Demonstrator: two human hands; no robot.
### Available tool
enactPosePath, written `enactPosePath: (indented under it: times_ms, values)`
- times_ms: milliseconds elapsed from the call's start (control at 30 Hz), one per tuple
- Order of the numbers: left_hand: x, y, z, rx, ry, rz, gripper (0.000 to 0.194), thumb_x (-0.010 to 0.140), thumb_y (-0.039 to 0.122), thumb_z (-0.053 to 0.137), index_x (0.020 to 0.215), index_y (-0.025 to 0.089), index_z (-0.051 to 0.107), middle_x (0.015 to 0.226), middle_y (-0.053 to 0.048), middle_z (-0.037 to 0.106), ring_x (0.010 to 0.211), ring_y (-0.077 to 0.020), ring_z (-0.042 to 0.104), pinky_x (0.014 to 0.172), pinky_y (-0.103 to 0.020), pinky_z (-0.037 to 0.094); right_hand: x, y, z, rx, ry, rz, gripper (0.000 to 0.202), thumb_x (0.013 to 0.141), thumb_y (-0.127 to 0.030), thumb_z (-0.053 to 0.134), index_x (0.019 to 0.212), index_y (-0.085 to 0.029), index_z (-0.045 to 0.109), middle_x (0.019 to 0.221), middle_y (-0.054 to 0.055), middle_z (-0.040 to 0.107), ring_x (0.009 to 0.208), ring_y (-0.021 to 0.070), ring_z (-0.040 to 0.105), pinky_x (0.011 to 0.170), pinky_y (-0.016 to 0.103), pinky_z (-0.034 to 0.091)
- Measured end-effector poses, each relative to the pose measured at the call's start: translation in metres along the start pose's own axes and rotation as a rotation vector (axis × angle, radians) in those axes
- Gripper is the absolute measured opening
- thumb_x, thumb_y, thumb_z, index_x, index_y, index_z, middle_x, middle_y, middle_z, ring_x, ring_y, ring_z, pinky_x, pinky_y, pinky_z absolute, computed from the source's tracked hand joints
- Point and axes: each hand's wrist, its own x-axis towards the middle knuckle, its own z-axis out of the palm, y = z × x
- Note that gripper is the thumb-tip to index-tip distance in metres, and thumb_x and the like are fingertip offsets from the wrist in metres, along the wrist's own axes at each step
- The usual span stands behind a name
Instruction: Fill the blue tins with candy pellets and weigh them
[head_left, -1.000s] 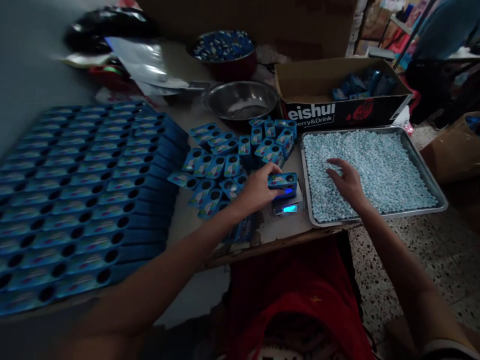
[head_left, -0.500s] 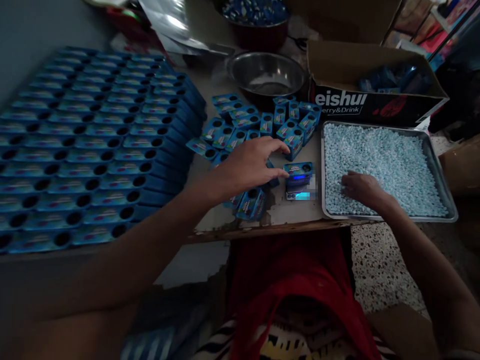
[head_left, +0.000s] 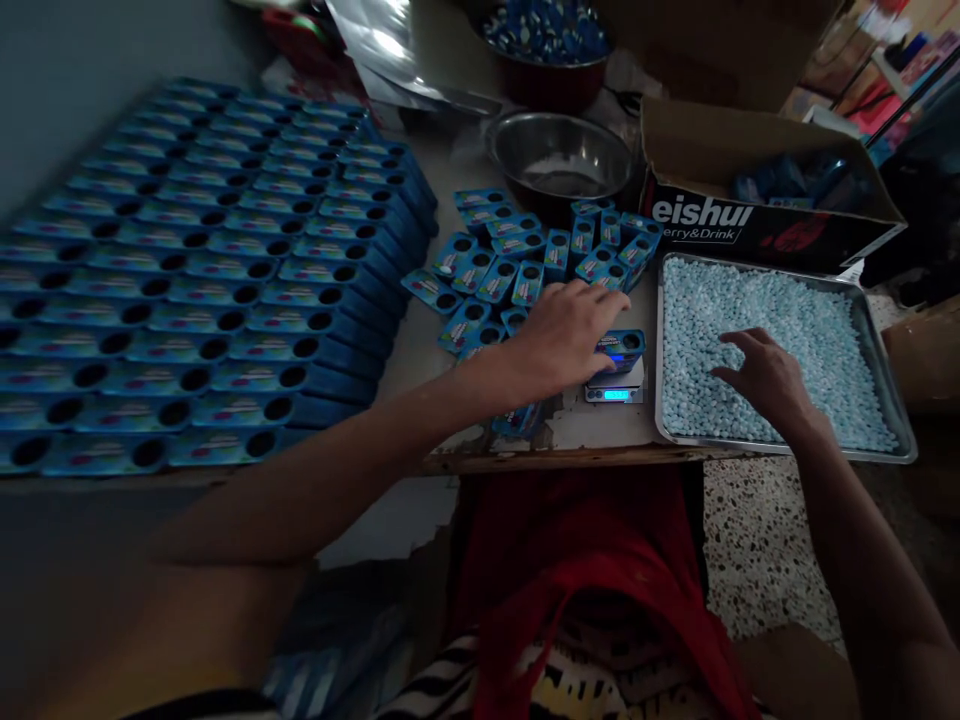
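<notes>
A blue box [head_left: 627,343] with a round hole in its top stands on a small scale [head_left: 613,394] with a lit display. My left hand [head_left: 571,335] is at the box's left side, thumb and fingers apart, with nothing seen in its grasp. Over the metal tray [head_left: 661,350] of pale blue pellets [head_left: 697,310], my right hand [head_left: 765,375] has its thumb and index finger spread, and no pellets show between them. Loose blue boxes [head_left: 498,280] lie in a cluster behind and left of my left hand.
Rows of blue boxes [head_left: 247,295] fill the left side. A steel bowl [head_left: 562,160] stands at the back, before a red bowl [head_left: 551,85] of blue wrapped pieces. An open carton [head_left: 780,225] sits behind the tray. The table's wooden edge [head_left: 540,460] runs along the front.
My left hand has come closer to the box on the scale. My right hand has risen from the pellets and shifted right, its fingers now spread. The view has shifted slightly.
</notes>
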Motion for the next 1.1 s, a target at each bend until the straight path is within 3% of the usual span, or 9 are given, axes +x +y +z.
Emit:
enactPosePath:
  times_ms: [167, 300, 500, 567, 667, 767, 833, 933, 1100]
  values:
    - [0.010, 0.011, 0.029, 0.091, -0.094, 0.006, 0.064, 0.086, 0.032, 0.087, 0.140, 0.020, 0.055, 0.145, -0.019, 0.066, 0.134, -0.0411, 0.060, 0.108, -0.049, 0.047, 0.043, -0.032, 0.000, 0.062, 0.015, -0.157, 0.032, 0.101, -0.036, 0.073, 0.129, -0.021, 0.079, 0.120, 0.012, 0.078, 0.086, 0.0251, 0.074, 0.083, 0.039, 0.053]
    - [0.015, 0.019, 0.037, 0.053, -0.202, -0.041, 0.067, 0.084, 0.035, 0.092, 0.137, 0.016, 0.056, 0.145, -0.022, 0.065, 0.133, -0.0413, 0.061, 0.107, -0.051, 0.048, 0.086, -0.062, 0.001, 0.087, -0.006, -0.241, 0.032, 0.101, -0.031, 0.071, 0.130, -0.020, 0.079, 0.120, 0.013, 0.079, 0.091, 0.0260, 0.074, 0.085, 0.038, 0.052]
    - [0.010, -0.009, 0.033, -0.025, -0.149, -0.051, 0.052, 0.085, 0.029, 0.087, 0.130, 0.019, 0.063, 0.136, -0.017, 0.071, 0.128, -0.0389, 0.064, 0.106, -0.047, 0.050, 0.094, -0.070, -0.003, 0.124, -0.107, -0.312, 0.019, 0.097, -0.026, 0.071, 0.111, -0.019, 0.081, 0.107, 0.010, 0.080, 0.092, 0.0249, 0.073, 0.086, 0.036, 0.051]
    - [0.011, -0.017, 0.037, -0.075, -0.171, -0.084, 0.036, 0.086, 0.023, 0.080, 0.121, 0.020, 0.069, 0.120, -0.013, 0.077, 0.114, -0.0362, 0.070, 0.097, -0.043, 0.053, 0.080, -0.062, 0.002, 0.242, -0.149, -0.245, 0.010, 0.094, -0.028, 0.074, 0.097, -0.021, 0.080, 0.097, 0.008, 0.080, 0.091, 0.0246, 0.072, 0.087, 0.037, 0.051]
    - [0.015, -0.013, 0.044, -0.151, -0.127, -0.125, 0.027, 0.088, 0.020, 0.074, 0.116, 0.022, 0.076, 0.108, -0.010, 0.080, 0.102, -0.0333, 0.074, 0.089, -0.041, 0.055, 0.054, -0.053, 0.021, 0.791, -0.059, 0.066, 0.022, 0.094, -0.044, 0.073, 0.094, -0.022, 0.075, 0.094, 0.006, 0.079, 0.090, 0.0232, 0.072, 0.086, 0.037, 0.056]
    - [0.022, 0.006, 0.044, -0.148, 0.041, 0.059, 0.035, 0.093, 0.016, 0.068, 0.125, 0.024, 0.078, 0.115, -0.010, 0.078, 0.110, -0.0317, 0.071, 0.101, -0.045, 0.055, 0.030, -0.059, 0.042, 1.476, -0.031, 0.430, 0.036, 0.093, -0.059, 0.072, 0.103, -0.024, 0.073, 0.096, 0.006, 0.079, 0.090, 0.0220, 0.075, 0.085, 0.037, 0.061]
    - [0.026, 0.018, 0.043, -0.073, 0.122, 0.206, 0.043, 0.095, 0.013, 0.063, 0.135, 0.026, 0.077, 0.118, -0.010, 0.076, 0.114, -0.0320, 0.067, 0.108, -0.049, 0.053, 0.020, -0.069, 0.051, 1.764, -0.085, 0.548, 0.036, 0.095, -0.058, 0.071, 0.107, -0.024, 0.073, 0.099, 0.005, 0.080, 0.089, 0.0211, 0.075, 0.086, 0.037, 0.063]
    - [0.034, 0.027, 0.047, 0.014, 0.163, 0.271, 0.050, 0.097, 0.012, 0.061, 0.142, 0.030, 0.075, 0.119, -0.011, 0.073, 0.114, -0.0329, 0.063, 0.108, -0.052, 0.052, 0.010, -0.082, 0.055, 1.996, -0.097, 0.598, 0.031, 0.102, -0.055, 0.063, 0.107, -0.026, 0.073, 0.104, 0.004, 0.081, 0.092, 0.0209, 0.076, 0.090, 0.037, 0.065]
    - [0.046, 0.022, 0.061, -0.050, 0.140, 0.190, 0.043, 0.095, 0.018, 0.065, 0.134, 0.029, 0.079, 0.113, -0.010, 0.071, 0.108, -0.0312, 0.061, 0.102, -0.049, 0.053, 0.005, -0.081, 0.052, 2.168, -0.072, 0.683, 0.028, 0.107, -0.043, 0.059, 0.095, -0.023, 0.073, 0.098, 0.005, 0.081, 0.094, 0.0188, 0.077, 0.093, 0.031, 0.065]
